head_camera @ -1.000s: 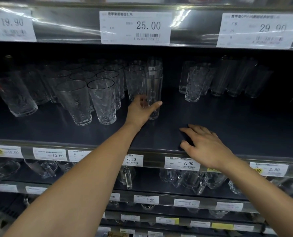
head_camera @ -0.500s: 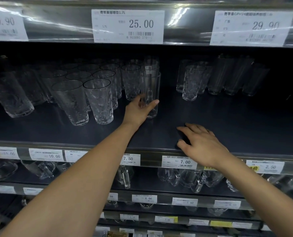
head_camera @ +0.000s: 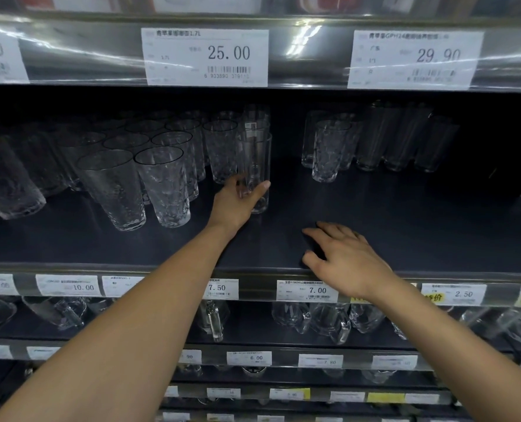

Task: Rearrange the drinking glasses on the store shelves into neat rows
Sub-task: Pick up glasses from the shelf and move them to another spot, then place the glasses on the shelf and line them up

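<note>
A tall straight clear glass [head_camera: 256,153] stands on the dark shelf [head_camera: 374,226], in front of more glasses of its kind. My left hand [head_camera: 237,200] grips its lower part, thumb on the right side. To its left stand rows of textured tapered glasses [head_camera: 161,184]. A second group of glasses [head_camera: 329,150] stands at the back right. My right hand [head_camera: 341,257] rests flat on the shelf near its front edge, fingers spread, holding nothing.
A large tilted-looking glass [head_camera: 6,181] stands at the far left. The shelf above carries price labels [head_camera: 204,56]. Shelves below hold glass mugs [head_camera: 314,318] behind price tags [head_camera: 306,290]. Bare shelf lies between the two glass groups.
My left hand keeps its grip on the tall glass and has shifted it slightly back. My right hand stays on the shelf.
</note>
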A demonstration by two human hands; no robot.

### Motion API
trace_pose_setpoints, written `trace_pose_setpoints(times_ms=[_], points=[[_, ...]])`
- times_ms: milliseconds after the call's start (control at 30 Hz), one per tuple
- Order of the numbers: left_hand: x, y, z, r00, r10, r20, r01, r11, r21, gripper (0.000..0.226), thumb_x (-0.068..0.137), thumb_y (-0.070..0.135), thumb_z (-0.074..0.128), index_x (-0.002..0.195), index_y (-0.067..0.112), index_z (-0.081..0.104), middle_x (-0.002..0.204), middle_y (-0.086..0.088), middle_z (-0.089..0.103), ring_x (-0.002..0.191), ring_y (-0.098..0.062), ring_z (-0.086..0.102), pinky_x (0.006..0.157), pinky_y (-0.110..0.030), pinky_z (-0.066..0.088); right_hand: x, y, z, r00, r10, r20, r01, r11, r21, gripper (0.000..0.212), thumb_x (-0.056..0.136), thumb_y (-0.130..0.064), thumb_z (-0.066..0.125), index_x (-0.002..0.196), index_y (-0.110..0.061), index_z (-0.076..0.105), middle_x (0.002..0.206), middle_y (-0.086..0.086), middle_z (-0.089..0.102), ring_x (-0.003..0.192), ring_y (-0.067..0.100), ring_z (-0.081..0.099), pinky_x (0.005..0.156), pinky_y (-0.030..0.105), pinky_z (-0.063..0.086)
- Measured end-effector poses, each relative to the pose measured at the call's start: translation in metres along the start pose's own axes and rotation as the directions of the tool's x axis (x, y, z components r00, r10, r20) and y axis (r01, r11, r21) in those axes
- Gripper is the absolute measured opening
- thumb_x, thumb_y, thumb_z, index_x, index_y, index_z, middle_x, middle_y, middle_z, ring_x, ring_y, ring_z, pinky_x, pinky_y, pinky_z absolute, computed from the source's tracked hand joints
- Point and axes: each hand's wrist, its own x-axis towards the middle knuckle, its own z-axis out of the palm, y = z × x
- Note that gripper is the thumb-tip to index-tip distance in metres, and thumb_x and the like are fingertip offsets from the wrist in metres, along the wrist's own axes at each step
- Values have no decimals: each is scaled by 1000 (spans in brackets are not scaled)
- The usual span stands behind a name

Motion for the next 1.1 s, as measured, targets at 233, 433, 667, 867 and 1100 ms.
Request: trace_pose_setpoints(times_ms=[233, 433, 667, 867, 1100], points=[[-7, 3, -3, 1000, -22, -4, 22, 1000, 12, 75, 80, 45, 76, 139, 13, 43, 121, -3, 63, 113, -17, 60, 92, -24, 43, 2, 4, 0, 1000, -10, -9, 10, 1000, 27, 63, 95, -54, 33, 153, -31, 26, 162, 0, 20, 149, 20, 14, 121, 41, 13], [-30, 8, -15, 996, -89, 18, 87, 990, 113, 71, 84, 32, 75, 139, 4, 42, 118, 1, 58, 103, -12, 55, 85, -21, 40, 3, 5, -3, 1000, -9, 2, 9, 997, 81, 64, 94, -54, 41, 152, -30, 30, 161, 1, 23, 148, 23, 17, 119, 42, 15], [-67, 44, 1, 995, 86, -43, -74, 970, 230, 11, 87, 24, 66, 79, 19, 61, 79, -2, 67, 77, -25, 64, 69, -28, 46, -4, 45, -28, 984, 168, -60, -80, 715, 694, 36, 89, -28, 65, 125, -27, 63, 125, -7, 65, 119, 10, 57, 103, 22, 41], [-72, 86, 94, 970, 128, 206, -117, 991, -69, 10, 87, 26, 70, 87, 22, 60, 84, -4, 68, 82, -24, 70, 83, -45, 57, -19, 138, -42, 866, 472, -164, -139, 542, 829, 27, 88, -27, 70, 114, -20, 66, 104, -5, 65, 99, 10, 59, 76, 14, 41], [-34, 102, 204, 974, 11, 224, 18, 991, -131, 57, 86, 37, 71, 132, 12, 48, 125, -6, 59, 105, -15, 57, 89, -26, 47, 8, 231, -54, 717, 678, -161, -136, 363, 922, 40, 85, -35, 73, 119, -14, 64, 111, 2, 66, 107, 21, 62, 86, 30, 49]])
